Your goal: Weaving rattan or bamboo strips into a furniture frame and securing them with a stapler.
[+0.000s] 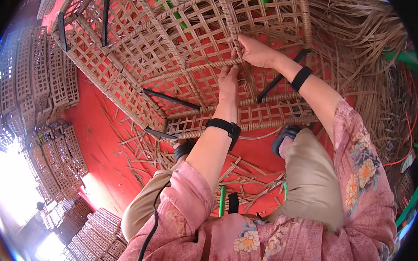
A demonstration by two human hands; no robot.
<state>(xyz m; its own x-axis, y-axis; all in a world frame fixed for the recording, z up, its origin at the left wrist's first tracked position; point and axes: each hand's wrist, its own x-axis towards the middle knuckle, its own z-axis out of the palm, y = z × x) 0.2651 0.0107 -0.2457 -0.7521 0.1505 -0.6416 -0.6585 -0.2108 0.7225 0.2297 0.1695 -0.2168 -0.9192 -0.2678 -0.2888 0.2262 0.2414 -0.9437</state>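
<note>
A large open-weave wicker basket (193,69) in tan strips lies tilted in front of me, its ribs wrapped with twisted strands. My right hand (258,52) pinches a wrapped rib where two ribs cross, its fingertips partly behind the weave. Just below that crossing, my left hand (229,86) reaches up with bent fingers closed on the same spot; some of its fingertips are hidden. Black strips (170,99) span several corners of the basket. Whether a loose strand lies between my fingers is too small to tell.
Tall stacks of woven panels (30,72) stand at the left, with more panels (99,236) at the lower left. Loose strips (140,157) litter the red floor (99,119). A big heap of long tan strands (363,30) fills the right. Green supports (222,200) show near my knees.
</note>
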